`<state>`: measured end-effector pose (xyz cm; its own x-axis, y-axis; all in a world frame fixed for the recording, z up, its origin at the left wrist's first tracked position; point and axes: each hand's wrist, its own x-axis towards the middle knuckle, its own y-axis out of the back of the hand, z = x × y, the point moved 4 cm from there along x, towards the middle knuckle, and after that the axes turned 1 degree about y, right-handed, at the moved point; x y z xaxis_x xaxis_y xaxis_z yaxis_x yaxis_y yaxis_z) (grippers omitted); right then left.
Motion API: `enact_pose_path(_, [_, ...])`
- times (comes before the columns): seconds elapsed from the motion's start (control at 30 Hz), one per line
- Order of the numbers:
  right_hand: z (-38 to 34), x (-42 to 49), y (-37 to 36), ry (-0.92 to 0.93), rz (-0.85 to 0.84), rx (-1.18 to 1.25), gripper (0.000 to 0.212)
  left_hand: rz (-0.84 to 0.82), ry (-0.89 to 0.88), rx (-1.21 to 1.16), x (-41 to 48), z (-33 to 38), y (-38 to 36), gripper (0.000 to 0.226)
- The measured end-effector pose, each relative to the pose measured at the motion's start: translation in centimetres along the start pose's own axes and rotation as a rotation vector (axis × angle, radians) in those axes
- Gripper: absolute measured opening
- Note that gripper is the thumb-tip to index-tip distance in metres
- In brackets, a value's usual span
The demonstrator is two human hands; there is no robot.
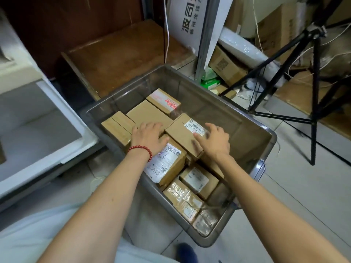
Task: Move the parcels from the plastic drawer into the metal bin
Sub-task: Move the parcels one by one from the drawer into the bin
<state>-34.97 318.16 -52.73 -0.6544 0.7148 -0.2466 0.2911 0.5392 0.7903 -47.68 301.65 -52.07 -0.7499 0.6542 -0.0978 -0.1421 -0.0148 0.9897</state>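
Head view shows both hands low inside the shiny grey metal bin [247,135], where many brown cardboard parcels [199,180] lie packed side by side. The left hand [147,138] lies flat with straight fingers on a plain parcel, I think to keep the row from sliding. The right hand [214,140] is spread open over the brown cardboard box with a white barcode label [182,133], touching it without clasping, probably to settle it into place. The white plastic drawer [72,118] at the left shows no parcel in its visible part.
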Motion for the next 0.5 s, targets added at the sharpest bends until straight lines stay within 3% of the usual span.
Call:
enact_pose_path(0.13, [-5.3,-2.6,-1.5,0.275,-0.071,-0.139,0.059,0.081,0.115,0.021,-3.7,-3.5,2.4,0.053])
enact_pose_path(0.3, [-12.1,-6.7,-4.2,0.565,-0.164,-0.142,0.053,0.175,0.209,0.1,-10.6,-9.7,5.7,0.047])
enact_pose_path(0.5, [-20.0,-11.9,-8.1,0.829,-0.256,-0.103,0.05,0.252,0.538,0.013,-19.8,-19.1,8.7,0.05])
